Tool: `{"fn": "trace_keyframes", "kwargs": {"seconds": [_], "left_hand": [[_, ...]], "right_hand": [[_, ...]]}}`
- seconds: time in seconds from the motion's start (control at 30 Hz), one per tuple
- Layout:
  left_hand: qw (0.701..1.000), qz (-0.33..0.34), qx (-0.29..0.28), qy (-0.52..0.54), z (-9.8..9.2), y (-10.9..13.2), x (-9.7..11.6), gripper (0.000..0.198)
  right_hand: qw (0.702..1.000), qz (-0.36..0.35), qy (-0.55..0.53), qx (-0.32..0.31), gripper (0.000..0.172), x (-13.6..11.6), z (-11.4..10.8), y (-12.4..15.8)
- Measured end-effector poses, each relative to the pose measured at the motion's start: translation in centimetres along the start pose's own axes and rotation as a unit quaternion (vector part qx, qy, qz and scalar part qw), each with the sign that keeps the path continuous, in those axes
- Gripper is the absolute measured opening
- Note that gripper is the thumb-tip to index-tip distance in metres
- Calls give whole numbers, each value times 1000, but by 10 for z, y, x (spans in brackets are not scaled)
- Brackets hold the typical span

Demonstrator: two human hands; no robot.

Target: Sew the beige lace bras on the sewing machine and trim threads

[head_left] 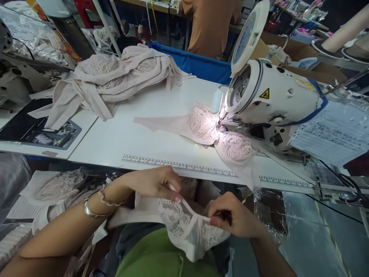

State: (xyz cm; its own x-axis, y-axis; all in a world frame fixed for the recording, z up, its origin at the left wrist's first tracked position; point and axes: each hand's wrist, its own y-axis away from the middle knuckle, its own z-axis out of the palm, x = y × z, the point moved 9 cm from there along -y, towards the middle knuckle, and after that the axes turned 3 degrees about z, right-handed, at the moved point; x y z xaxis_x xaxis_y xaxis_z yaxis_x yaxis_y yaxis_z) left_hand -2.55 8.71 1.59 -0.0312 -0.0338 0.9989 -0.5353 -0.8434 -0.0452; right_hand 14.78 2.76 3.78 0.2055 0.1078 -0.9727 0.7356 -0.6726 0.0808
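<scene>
A pale pink lace bra (184, 227) hangs over my lap, below the table's front edge. My left hand (161, 182) pinches a narrow pale strip along its upper edge. About a hand's width to the right, my right hand (230, 215) pinches the same edge between thumb and fingers, and the strip runs taut between them. A second lace bra (236, 148) lies on the table under the sewing machine (259, 92), one cup beneath the lit needle area and the other nearer the front edge.
Several similar bras form a heap (123, 73) at the table's back left. A printed ruler (184, 167) runs along the front edge. More lace pieces (60, 184) lie low on the left. A person in a brown shirt (211, 27) is beyond the blue cloth barrier (198, 65).
</scene>
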Motion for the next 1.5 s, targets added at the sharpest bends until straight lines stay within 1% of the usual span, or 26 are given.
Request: {"fn": "trace_keyframes", "kwargs": {"seconds": [0.03,0.07,0.13,0.2,0.23,0.3,0.37,0.5,0.67,0.83,0.93,1.0,1.07,1.1,1.13,1.17,1.2,1.23,1.27,1.3,1.33,1.37,1.4,1.43,1.47,1.5], "left_hand": [[996,-41,18,72,2,4,-12,24],[984,-84,36,154,6,7,-25,27],[938,-156,65,303,20,13,-45,33],[896,-194,76,392,34,16,-57,41],[884,-202,78,414,39,16,-60,45],[874,-206,80,432,44,18,-63,51],[864,-209,86,451,48,21,-64,54],[854,-204,96,468,53,25,-62,59],[857,-204,81,467,55,26,-55,62],[865,-200,61,457,51,23,-49,63],[870,-198,41,449,56,19,-46,65],[874,-197,25,444,64,13,-43,64],[875,-199,7,442,73,3,-39,60],[876,-202,-2,438,77,-3,-36,57],[883,-201,-12,423,78,-10,-33,55],[901,-189,-19,390,76,-17,-27,52],[929,-157,-18,334,69,-24,-18,47],[962,-104,2,252,57,-31,-5,40],[987,-36,40,148,43,-34,12,30],[995,39,90,36,29,-33,33,21],[983,105,133,-63,21,-25,54,15],[966,156,154,-140,21,-16,72,13],[952,187,146,-195,28,-6,83,11],[945,204,111,-229,41,3,87,7],[942,213,64,-251,57,11,87,7],[938,216,28,-271,72,18,83,13]], "right_hand": [[999,19,-30,-6,33,8,-1,-2],[997,35,-62,-6,38,16,-3,-4],[989,57,-134,7,48,31,-6,-8],[973,66,-218,29,55,43,-7,-12],[962,74,-258,40,57,49,-6,-14],[940,93,-324,58,60,59,-2,-17],[924,109,-362,65,64,65,2,-19],[913,126,-386,44,69,65,7,-20],[915,133,-381,16,70,62,5,-19],[930,129,-345,6,70,62,0,-17],[942,117,-316,4,69,53,-8,-18],[963,103,-247,-19,66,40,-9,-20],[987,70,-133,-64,66,23,-4,-23],[993,43,-74,-86,59,13,0,-23],[994,15,-27,-101,50,4,3,-21],[994,-11,-1,-106,43,-4,5,-18],[994,-32,11,-104,41,-10,5,-14],[994,-47,9,-98,41,-15,4,-8],[995,-57,-2,-85,40,-19,2,-2],[996,-63,-15,-64,38,-22,-2,5],[997,-65,-23,-32,35,-24,-7,11],[998,-60,-20,10,32,-24,-13,16],[997,-50,-5,58,28,-24,-18,21],[993,-36,21,107,24,-23,-22,24],[987,-21,53,150,23,-22,-25,26],[979,-8,85,183,22,-22,-25,27]]}}
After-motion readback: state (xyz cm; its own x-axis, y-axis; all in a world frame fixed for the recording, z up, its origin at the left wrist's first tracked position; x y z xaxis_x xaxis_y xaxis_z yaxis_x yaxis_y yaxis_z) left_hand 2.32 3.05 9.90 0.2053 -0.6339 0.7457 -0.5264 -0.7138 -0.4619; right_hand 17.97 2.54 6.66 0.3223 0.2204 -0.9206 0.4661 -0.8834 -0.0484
